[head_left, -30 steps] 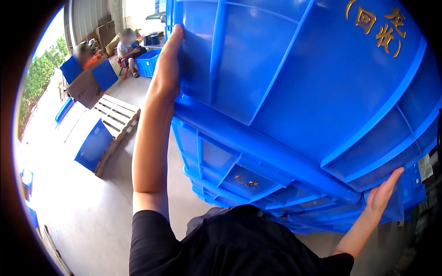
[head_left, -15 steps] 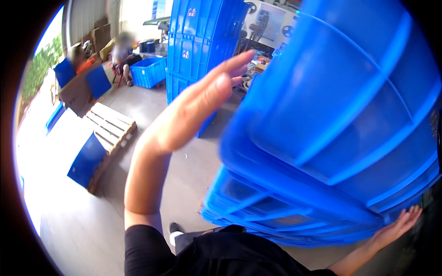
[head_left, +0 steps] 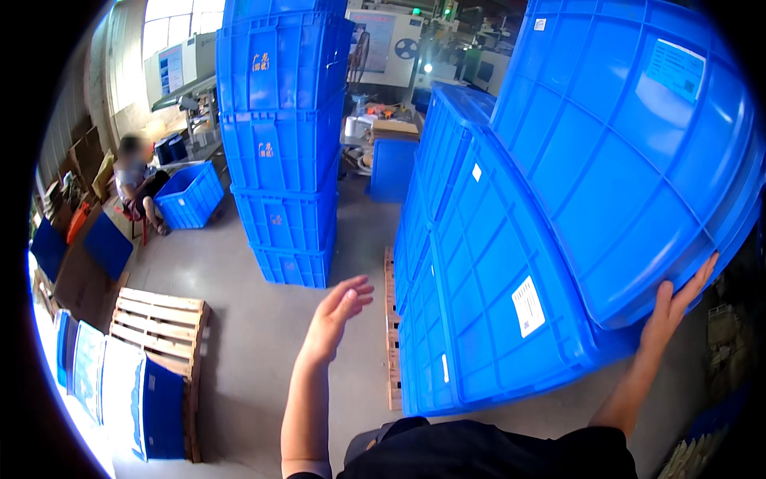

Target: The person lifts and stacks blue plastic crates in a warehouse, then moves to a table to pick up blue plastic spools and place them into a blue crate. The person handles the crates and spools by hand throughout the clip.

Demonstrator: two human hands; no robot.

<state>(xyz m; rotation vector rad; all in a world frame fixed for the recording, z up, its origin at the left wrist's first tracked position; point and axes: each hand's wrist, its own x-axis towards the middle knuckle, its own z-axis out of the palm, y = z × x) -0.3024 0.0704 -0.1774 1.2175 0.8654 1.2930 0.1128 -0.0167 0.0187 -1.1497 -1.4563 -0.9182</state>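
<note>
A large blue plastic crate (head_left: 606,152) sits on top of a stack at the right, its ribbed side facing me. My right hand (head_left: 670,307) lies against this crate's near lower rim, fingers stretched along it and thumb apart. Under it is another blue crate (head_left: 495,271) with a white label. My left hand (head_left: 339,315) is raised in the air left of the stack, fingers extended, holding nothing and apart from the crates.
A wooden pallet (head_left: 391,335) shows beneath the right stack. Ahead stands a tall stack of blue crates (head_left: 279,152). At the left are a slatted pallet (head_left: 159,327), blue panels (head_left: 163,411), a seated person (head_left: 136,176) and an open blue crate (head_left: 190,194).
My left hand has dropped and moved away from the crates. My right hand has gone up along the rim. The view has shifted, showing more of the stacks and floor.
</note>
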